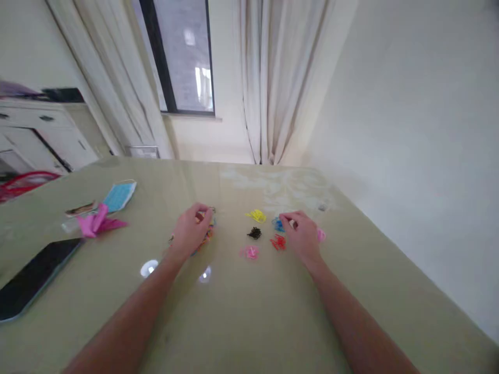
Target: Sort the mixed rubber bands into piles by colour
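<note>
My left hand [192,228] is over a mixed-colour pile [208,236] of small thin pieces, perhaps paper clips or small elastic bands. Its thumb and forefinger are pinched together, and the hand hides much of the pile. My right hand [302,234] also pinches, its fingertips at a small blue pile [278,224]; whatever is between them is too small to tell. Between my hands lie a yellow pile [257,215], a black pile [254,233], a pink pile [251,252] and a red pile [278,242]. Another pink pile [320,235] shows partly behind my right hand.
On the left of the glossy table [241,322] lie a black phone [37,275], a bright pink folded piece [99,222] and a blue face mask [120,196]. A small white round object [148,268] is beside my left forearm. A wall [421,130] borders the right side.
</note>
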Action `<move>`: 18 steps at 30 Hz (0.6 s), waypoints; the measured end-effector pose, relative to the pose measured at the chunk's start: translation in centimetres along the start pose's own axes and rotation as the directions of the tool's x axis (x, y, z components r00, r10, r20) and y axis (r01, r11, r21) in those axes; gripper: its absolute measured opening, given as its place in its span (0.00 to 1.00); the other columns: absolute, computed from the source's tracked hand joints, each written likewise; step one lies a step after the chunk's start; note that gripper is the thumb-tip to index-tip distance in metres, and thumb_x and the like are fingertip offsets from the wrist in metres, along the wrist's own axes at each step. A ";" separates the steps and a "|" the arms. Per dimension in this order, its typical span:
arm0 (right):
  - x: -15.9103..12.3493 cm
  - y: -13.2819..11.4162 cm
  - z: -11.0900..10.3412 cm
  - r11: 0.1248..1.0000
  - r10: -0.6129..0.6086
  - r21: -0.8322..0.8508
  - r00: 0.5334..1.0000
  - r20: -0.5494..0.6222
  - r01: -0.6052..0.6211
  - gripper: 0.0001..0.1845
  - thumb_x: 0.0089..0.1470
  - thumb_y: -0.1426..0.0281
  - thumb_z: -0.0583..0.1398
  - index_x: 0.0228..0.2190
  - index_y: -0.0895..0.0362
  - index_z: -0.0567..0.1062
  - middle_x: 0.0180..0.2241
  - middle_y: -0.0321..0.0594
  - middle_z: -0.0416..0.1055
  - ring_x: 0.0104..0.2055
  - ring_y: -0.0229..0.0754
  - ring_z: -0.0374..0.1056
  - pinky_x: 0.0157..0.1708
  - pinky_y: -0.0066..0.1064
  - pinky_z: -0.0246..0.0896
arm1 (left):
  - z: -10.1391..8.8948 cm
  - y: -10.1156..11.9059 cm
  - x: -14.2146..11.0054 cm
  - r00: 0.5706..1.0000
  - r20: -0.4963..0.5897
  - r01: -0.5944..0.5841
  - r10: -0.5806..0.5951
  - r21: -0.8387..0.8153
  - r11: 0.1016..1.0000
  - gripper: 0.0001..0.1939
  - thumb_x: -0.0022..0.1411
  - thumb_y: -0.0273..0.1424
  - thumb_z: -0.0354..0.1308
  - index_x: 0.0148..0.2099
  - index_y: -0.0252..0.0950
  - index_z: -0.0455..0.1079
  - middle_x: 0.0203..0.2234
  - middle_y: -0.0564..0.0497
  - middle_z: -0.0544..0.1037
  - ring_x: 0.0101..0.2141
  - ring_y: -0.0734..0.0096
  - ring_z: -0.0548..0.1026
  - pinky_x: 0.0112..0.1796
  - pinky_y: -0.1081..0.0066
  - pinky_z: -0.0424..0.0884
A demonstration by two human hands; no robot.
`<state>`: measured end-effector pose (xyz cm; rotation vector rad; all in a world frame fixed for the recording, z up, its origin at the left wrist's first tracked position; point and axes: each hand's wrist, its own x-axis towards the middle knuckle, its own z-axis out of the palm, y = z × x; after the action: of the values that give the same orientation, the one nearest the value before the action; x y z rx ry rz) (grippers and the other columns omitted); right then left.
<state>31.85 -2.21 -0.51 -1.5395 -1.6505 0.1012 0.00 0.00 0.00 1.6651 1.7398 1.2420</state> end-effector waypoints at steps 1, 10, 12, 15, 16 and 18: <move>0.0 -0.1 0.0 1.000 -0.008 0.008 1.000 -0.004 0.008 0.17 0.64 0.62 0.61 0.35 0.57 0.87 0.33 0.45 0.79 0.26 0.43 0.68 0.32 0.35 0.61 | 0.0 0.2 -0.1 1.000 0.020 -0.017 0.019 -0.077 0.997 0.16 0.66 0.47 0.61 0.40 0.38 0.77 0.26 0.52 0.81 0.26 0.68 0.77 0.29 0.70 0.69; -1.4 -2.3 0.4 0.978 -0.193 0.093 0.978 0.074 0.186 0.14 0.68 0.66 0.60 0.38 0.56 0.85 0.33 0.42 0.77 0.29 0.42 0.70 0.32 0.33 0.64 | 0.5 1.4 -0.7 0.995 0.091 0.075 -0.042 -0.396 0.915 0.20 0.60 0.50 0.65 0.41 0.38 0.76 0.35 0.47 0.85 0.32 0.67 0.80 0.31 0.71 0.74; -1.7 -2.6 0.4 0.975 -0.209 0.098 0.974 0.089 0.200 0.13 0.68 0.67 0.60 0.39 0.56 0.85 0.34 0.42 0.77 0.29 0.42 0.70 0.32 0.32 0.64 | 0.5 1.2 -0.6 0.991 0.098 0.123 -0.092 -0.381 0.916 0.19 0.60 0.50 0.65 0.40 0.38 0.75 0.37 0.46 0.86 0.33 0.65 0.81 0.29 0.71 0.75; -1.8 -2.7 0.5 0.974 -0.215 0.098 0.972 0.093 0.206 0.13 0.68 0.67 0.60 0.38 0.56 0.85 0.34 0.42 0.77 0.29 0.42 0.70 0.31 0.31 0.64 | 0.5 0.6 -0.5 0.989 0.089 0.138 -0.116 -0.312 0.940 0.19 0.59 0.50 0.64 0.39 0.38 0.75 0.33 0.46 0.85 0.31 0.65 0.81 0.26 0.71 0.73; -1.8 -2.7 0.5 0.974 -0.213 0.096 0.973 0.090 0.205 0.12 0.68 0.67 0.60 0.38 0.56 0.85 0.34 0.42 0.77 0.29 0.41 0.70 0.31 0.31 0.64 | 0.5 0.5 -0.4 0.989 0.084 0.139 -0.120 -0.282 0.949 0.19 0.59 0.50 0.64 0.39 0.38 0.76 0.31 0.47 0.84 0.29 0.65 0.80 0.25 0.71 0.73; -1.8 -2.7 0.5 0.974 -0.215 0.095 0.973 0.085 0.207 0.12 0.68 0.68 0.61 0.38 0.56 0.85 0.34 0.42 0.77 0.29 0.41 0.69 0.32 0.32 0.64 | 0.5 0.2 -0.3 0.990 0.067 0.134 -0.121 -0.244 0.960 0.19 0.60 0.49 0.64 0.39 0.38 0.76 0.28 0.48 0.83 0.27 0.65 0.79 0.25 0.71 0.73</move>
<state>29.24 -4.13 -0.21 -1.3041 -1.8509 0.1305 0.53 -0.17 -0.20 1.4065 1.5623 1.2856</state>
